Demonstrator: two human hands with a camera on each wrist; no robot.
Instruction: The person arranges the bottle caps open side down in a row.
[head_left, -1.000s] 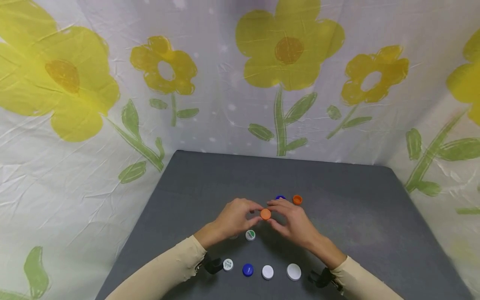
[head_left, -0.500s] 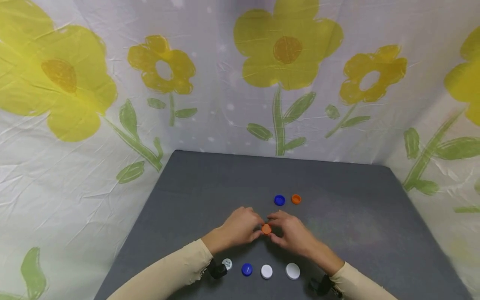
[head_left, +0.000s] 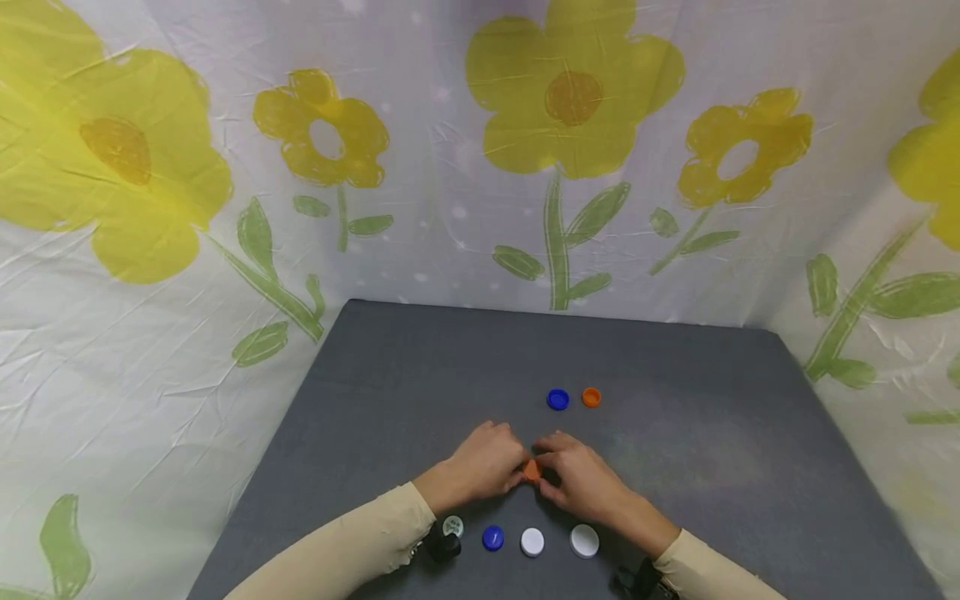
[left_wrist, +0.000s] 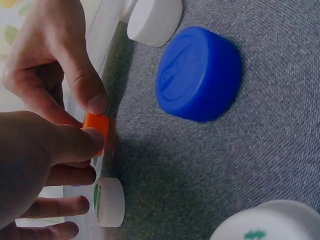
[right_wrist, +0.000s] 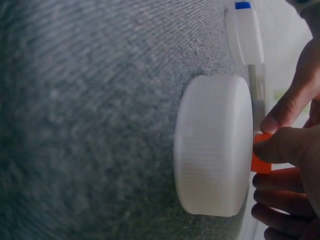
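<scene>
An orange bottle cap (head_left: 532,472) is pinched by both hands low over the grey table, in the middle of the head view. My left hand (head_left: 487,460) has its thumb and a finger on the left side of the cap. From the other side my right hand (head_left: 583,477) pinches it with thumb and fingertips. Both thumbs show on the orange cap (left_wrist: 102,126) in the left wrist view, where the left hand's other fingers are spread. Close to it there stands a white cap with green on top (left_wrist: 111,202), hidden by the left hand in the head view.
Along the near side lie a printed white cap (head_left: 453,527), a blue cap (head_left: 492,537), a small white cap (head_left: 532,542) and a larger white cap (head_left: 584,541). Farther back, a blue cap (head_left: 558,400) and an orange cap (head_left: 592,397) lie hollow side up. A flowered curtain (head_left: 435,250) borders the table (head_left: 420,358).
Both hands have brought the orange cap down and nearer to me. The blue cap at the back has come into full view, while the left hand now covers the green-topped cap.
</scene>
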